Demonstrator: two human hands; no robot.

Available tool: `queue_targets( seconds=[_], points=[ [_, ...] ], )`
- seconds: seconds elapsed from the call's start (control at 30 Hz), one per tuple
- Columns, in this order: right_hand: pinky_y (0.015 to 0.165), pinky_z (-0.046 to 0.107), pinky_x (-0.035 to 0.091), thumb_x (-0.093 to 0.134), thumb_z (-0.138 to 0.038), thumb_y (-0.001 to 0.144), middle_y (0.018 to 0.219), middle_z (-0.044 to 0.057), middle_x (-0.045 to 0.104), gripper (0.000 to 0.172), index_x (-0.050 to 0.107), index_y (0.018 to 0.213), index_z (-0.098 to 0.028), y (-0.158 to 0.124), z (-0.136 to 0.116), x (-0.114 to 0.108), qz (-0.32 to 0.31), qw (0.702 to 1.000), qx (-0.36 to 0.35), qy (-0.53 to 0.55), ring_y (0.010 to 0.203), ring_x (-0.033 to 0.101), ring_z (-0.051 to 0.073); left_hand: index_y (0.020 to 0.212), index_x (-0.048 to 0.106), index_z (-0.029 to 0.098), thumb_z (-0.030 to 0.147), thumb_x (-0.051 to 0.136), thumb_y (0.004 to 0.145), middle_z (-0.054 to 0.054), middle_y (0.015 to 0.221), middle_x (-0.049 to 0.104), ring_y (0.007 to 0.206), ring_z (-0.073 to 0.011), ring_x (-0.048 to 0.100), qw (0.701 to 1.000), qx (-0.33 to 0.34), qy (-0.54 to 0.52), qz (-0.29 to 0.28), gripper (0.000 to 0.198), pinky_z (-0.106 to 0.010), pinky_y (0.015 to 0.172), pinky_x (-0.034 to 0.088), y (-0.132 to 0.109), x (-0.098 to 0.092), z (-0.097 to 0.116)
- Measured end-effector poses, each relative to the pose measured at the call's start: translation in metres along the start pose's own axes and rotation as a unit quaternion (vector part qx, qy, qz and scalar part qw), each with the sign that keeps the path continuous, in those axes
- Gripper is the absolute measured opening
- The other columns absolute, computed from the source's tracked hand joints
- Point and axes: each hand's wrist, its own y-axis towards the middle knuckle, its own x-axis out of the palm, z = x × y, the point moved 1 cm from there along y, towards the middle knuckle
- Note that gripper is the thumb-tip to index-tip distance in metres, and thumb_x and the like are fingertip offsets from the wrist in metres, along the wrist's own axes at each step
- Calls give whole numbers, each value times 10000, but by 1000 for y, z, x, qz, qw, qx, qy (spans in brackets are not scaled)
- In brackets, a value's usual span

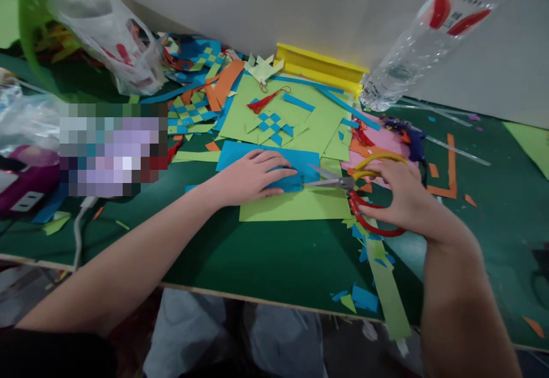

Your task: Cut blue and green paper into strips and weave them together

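My left hand (261, 176) lies flat, fingers stretched out, on a sheet of blue paper (235, 152). Under the blue paper, a light green paper sheet (291, 209) shows along the near side. My right hand (401, 195) grips a pair of scissors (346, 182) with one yellow and one red handle. Their blades are spread apart and point left, over the right end of the blue paper. Whether the blades touch the paper I cannot tell. Just beyond sits a woven blue-and-green paper piece (270, 126) on larger green sheets, near a red tassel (262, 103).
A clear plastic bottle (412, 52) stands at the back right, beside a yellow strip-shaped holder (321, 66). Paper scraps (364, 297) litter the green table (257, 258). At left are a white plastic bag (115, 40), a white cable (78, 229) and a purple object (34, 178).
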Motion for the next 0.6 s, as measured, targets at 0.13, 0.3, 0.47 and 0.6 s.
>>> queue_targets(
  seconds=[0.13, 0.3, 0.47, 0.6],
  points=[
    [1009, 524, 403, 690, -455, 718, 1284, 119, 603, 520, 556, 1171, -240, 4, -10, 7, -40, 999, -18, 32, 1193, 563, 351, 1416, 469, 206, 416, 413, 1010, -99, 1430, 523, 1353, -247, 429, 1000, -7, 3, 0, 460, -389, 1109, 322, -1, 1, 0],
    [1048, 535, 392, 669, -444, 747, 1283, 117, 612, 475, 579, 1174, -257, 3, -12, 6, -39, 997, -37, 62, 1240, 543, 341, 1403, 496, 263, 377, 429, 1010, -76, 1421, 529, 1341, -240, 443, 1000, -5, -9, -1, 415, -401, 1110, 332, 0, 1, 0],
    [1050, 525, 406, 685, -441, 748, 1275, 105, 621, 487, 585, 1189, -260, 6, -12, 12, -42, 995, -63, 66, 1263, 529, 326, 1350, 559, 287, 361, 422, 1013, -50, 1430, 522, 1368, -234, 421, 999, -2, -32, -8, 371, -414, 1153, 305, 2, 4, -1],
    [1063, 521, 399, 683, -432, 746, 1258, 112, 627, 511, 582, 1209, -239, 8, -12, 18, -40, 995, -69, 67, 1266, 524, 322, 1352, 562, 283, 223, 394, 1015, -42, 1483, 480, 1444, -214, 327, 998, 16, -62, -9, 381, -457, 1211, 219, 1, 7, -3]
  ],
)
